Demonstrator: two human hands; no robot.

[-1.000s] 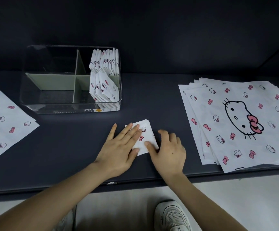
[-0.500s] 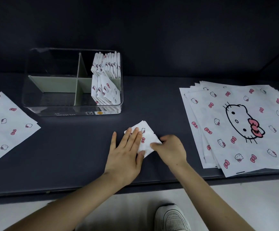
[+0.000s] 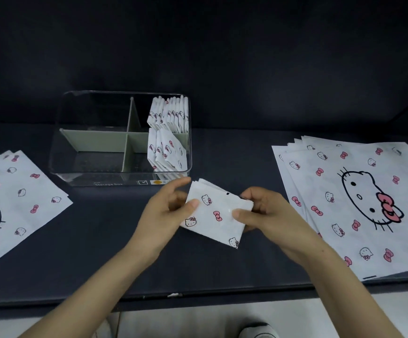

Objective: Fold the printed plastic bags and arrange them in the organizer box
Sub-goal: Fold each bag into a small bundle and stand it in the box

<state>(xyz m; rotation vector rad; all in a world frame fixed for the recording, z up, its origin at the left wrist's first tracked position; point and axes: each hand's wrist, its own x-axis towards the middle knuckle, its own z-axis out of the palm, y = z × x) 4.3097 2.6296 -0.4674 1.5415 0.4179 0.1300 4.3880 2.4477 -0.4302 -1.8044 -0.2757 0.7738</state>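
One dark table [image 3: 234, 154] carries a big stack of flat bags [image 3: 359, 203] at right, another stack [image 3: 15, 203] at left, and the clear organizer box [image 3: 76, 172] with stored folded bags [image 3: 168, 132] in its two right compartments; of the hands, the left hand [image 3: 161, 215] and right hand [image 3: 266, 213] pinch one folded bag [image 3: 218, 215] just in front of the box

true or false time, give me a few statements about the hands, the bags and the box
1. The left hand and right hand both hold the folded bag. True.
2. The stored bags fill the organizer box's left compartments. False: they stand in its two right compartments.
3. Flat bags lie at both ends of the table. True.
4. The folded bag lies inside the box. False: it is held in front of it.
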